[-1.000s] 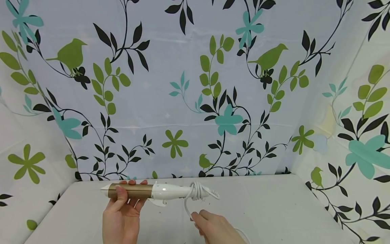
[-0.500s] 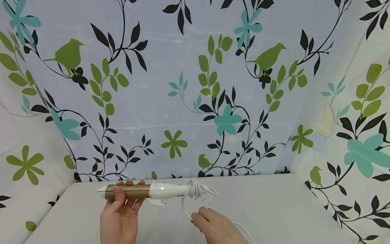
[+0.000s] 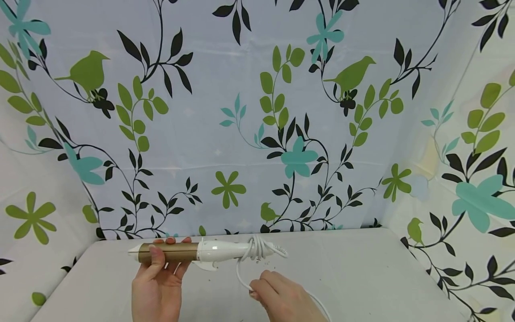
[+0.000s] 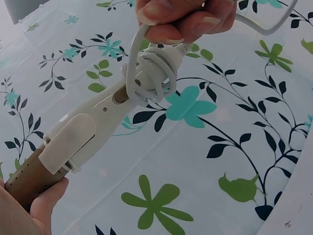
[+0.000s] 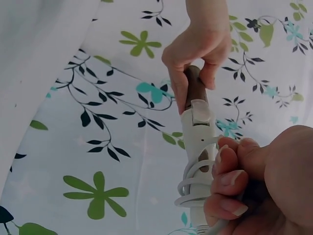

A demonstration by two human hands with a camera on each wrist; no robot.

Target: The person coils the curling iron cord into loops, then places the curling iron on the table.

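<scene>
the left hand (image 3: 158, 286) grips the long, round gold-and-white plastic wand (image 3: 215, 252) over the white tabletop (image 3: 362, 277), left of middle, and the right hand (image 3: 284, 296), pinching its thin white cord (image 3: 257, 249), should go gently.

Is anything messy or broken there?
A few tiny dark specks dot the white table, odd on such a plain surface; crumbs or marks, I can't tell. The curling iron and its cord show no visible damage.
</scene>
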